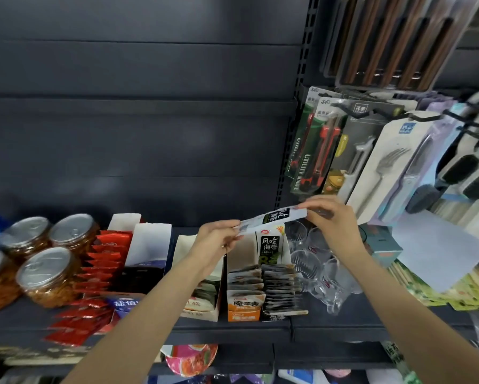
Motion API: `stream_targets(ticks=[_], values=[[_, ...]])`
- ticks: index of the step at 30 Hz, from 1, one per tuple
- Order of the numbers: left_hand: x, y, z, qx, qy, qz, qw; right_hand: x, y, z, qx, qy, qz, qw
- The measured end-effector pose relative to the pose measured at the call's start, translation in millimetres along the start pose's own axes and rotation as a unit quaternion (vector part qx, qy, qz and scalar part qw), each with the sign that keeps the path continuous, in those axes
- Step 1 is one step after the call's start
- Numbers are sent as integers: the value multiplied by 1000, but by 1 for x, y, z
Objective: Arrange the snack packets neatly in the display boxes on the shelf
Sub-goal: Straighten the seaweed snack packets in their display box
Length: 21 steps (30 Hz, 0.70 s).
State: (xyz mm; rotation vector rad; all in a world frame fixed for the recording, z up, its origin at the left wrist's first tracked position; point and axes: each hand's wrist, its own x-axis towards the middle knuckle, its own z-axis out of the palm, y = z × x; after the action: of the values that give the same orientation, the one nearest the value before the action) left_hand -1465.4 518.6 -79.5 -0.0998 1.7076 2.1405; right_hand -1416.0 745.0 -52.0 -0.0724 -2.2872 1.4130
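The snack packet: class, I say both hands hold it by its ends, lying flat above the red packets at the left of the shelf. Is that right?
Not quite. In the head view the left hand and right hand do pinch the snack packet by its ends, but it is above the kelp display box, not above the red packets.
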Motion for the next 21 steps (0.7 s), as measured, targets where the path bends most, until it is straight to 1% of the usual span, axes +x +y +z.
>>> stream_targets(ticks=[3, 5, 6, 7, 9, 10, 11, 13, 14, 15, 17, 21], values=[[10, -1, 5, 73, 11, -1, 997, 4, -2, -1, -65, 9, -43, 997], [20, -4, 7, 159, 32, 31, 986, 6, -3, -2, -110, 13, -64, 992], [24, -5, 7, 216, 43, 60, 974, 7, -3, -3, -136, 20, -76, 988], [28, -7, 6, 276, 50, 95, 955, 8, -2, -4, -155, 27, -86, 984], [32, -10, 5, 393, 52, 165, 903, 11, 0, -7, -179, 31, -103, 978], [35, -12, 3, 452, 45, 192, 870, 13, 1, -8, -193, 27, -111, 974], [39, -14, 2, 519, 32, 207, 829, 14, 3, -9, -209, 20, -119, 971], [46, -19, 1, 653, 7, 195, 732, 16, 6, -8, -237, -1, -132, 962], [49, -21, 1, 699, 3, 181, 692, 17, 8, -6, -247, -13, -136, 959], [51, -23, 1, 729, 4, 169, 663, 17, 9, -4, -254, -23, -139, 957], [56, -26, 2, 758, 13, 168, 630, 19, 12, 2, -263, -47, -143, 953], [64, -31, 5, 774, 3, 152, 615, 24, 19, 14, -312, -134, -121, 933]])
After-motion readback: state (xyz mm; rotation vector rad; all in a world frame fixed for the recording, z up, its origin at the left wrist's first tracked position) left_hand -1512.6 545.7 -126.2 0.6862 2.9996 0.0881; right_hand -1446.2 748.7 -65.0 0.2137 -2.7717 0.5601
